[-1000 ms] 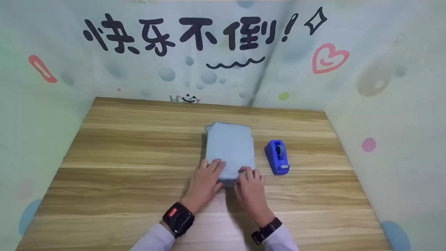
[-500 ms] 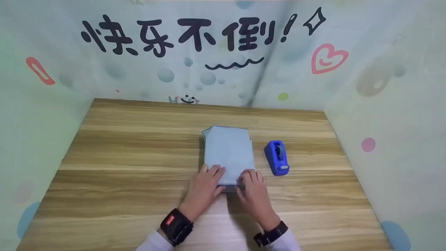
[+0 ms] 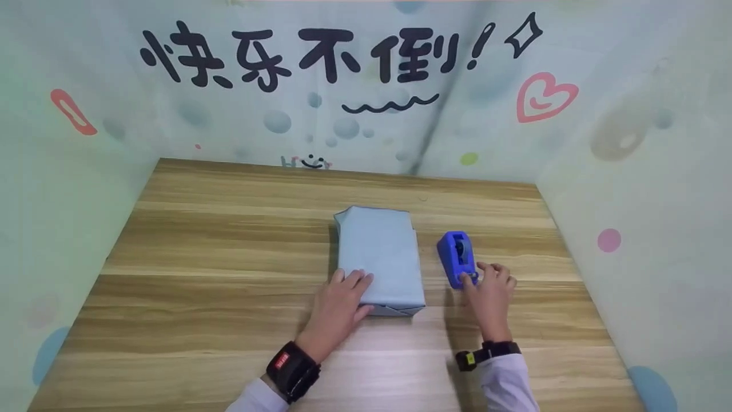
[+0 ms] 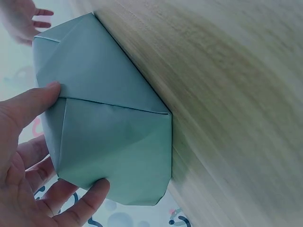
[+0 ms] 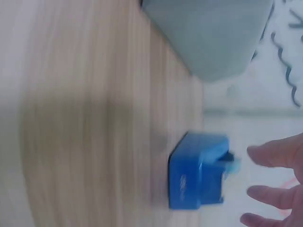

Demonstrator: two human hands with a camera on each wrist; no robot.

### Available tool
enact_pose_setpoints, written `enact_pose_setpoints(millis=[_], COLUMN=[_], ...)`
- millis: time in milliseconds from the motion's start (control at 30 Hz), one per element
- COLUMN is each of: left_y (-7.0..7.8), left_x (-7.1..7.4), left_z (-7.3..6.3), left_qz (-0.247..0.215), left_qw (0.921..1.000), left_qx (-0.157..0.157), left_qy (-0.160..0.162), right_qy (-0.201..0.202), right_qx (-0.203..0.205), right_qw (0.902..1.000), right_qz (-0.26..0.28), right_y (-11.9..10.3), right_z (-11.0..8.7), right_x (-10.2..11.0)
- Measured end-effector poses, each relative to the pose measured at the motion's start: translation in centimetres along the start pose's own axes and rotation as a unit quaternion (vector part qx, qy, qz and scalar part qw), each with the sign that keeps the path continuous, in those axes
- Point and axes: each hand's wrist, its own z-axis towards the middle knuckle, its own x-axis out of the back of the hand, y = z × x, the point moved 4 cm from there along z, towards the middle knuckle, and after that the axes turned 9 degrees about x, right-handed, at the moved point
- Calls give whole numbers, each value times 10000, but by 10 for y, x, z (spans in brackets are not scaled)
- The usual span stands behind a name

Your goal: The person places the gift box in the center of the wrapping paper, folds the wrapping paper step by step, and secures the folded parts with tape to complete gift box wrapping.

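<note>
A box (image 3: 386, 252) wrapped in pale blue paper lies flat on the table. My left hand (image 3: 337, 306) grips its near left corner, thumb on the folded end and fingers over the top and side. The left wrist view shows the paper's folded end flap (image 4: 113, 142) under that thumb. Right of the box stands a blue tape dispenser (image 3: 456, 252) with a tape roll in it. Over the dispenser's near end hovers my right hand (image 3: 489, 294), thumb and fingers spread. In the right wrist view a gap separates those fingertips (image 5: 260, 156) from the dispenser's cutting end.
The wood-grain table (image 3: 217, 257) extends on both sides of the box. Pale printed sheets (image 3: 343, 137) with black writing rise at its back and sides.
My right hand has left the box's near right corner and moved right to the tape dispenser, its fingers spreading. The left hand stays on the box, which slid slightly nearer earlier on.
</note>
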Motion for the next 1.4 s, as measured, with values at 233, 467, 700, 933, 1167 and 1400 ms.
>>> enact_pose_setpoints(millis=[233, 467, 700, 933, 1167, 1400], left_y=[1, 1, 1, 1, 1, 2], left_x=[1, 1, 0, 1, 0, 1], left_z=[1, 1, 2, 1, 2, 1], left_qz=[84, 77, 56, 20, 88, 70], left_qw=[10000, 9999, 9999, 9999, 9999, 10000], left_qx=[-34, -28, -39, -11, -3, 1], left_qy=[-16, -71, 119, 151, 93, 67], right_qy=[-660, -664, -617, -433, -261, -122], right_qx=[-250, -452, -527, -418, -404, -446], right_qw=[9975, 9953, 9917, 9935, 9974, 9965], right_qz=[36, 548, 999, 967, 536, 693], right_y=[9, 12, 14, 9, 4, 3], right_z=[9, 12, 13, 14, 15, 18], right_x=[-4, -8, -13, -15, -15, -10])
